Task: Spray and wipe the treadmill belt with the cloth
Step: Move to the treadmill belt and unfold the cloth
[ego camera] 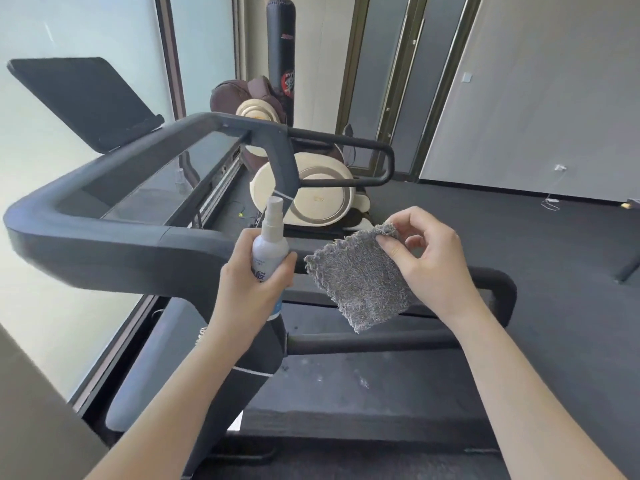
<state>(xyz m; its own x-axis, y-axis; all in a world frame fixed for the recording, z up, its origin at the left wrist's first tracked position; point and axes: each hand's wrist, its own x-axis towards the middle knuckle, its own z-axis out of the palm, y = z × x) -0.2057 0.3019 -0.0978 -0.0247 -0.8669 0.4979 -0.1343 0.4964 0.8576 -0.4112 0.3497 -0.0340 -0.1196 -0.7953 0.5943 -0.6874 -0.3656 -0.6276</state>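
My left hand (249, 289) grips a white spray bottle (270, 240) upright, its nozzle pointing up and away. My right hand (426, 261) pinches the top corner of a grey fluffy cloth (360, 282), which hangs down in the air between the hands. Both hands are above the dark treadmill belt (363, 393), which lies below them and shows pale dusty specks. The cloth does not touch the belt.
The treadmill's dark handrail frame (114, 244) curves around at left, with its console screen (86, 98) above. A cream and brown massage chair (311, 195) and a black punching bag (282, 46) stand behind. Dark floor (519, 230) spreads to the right; windows at left.
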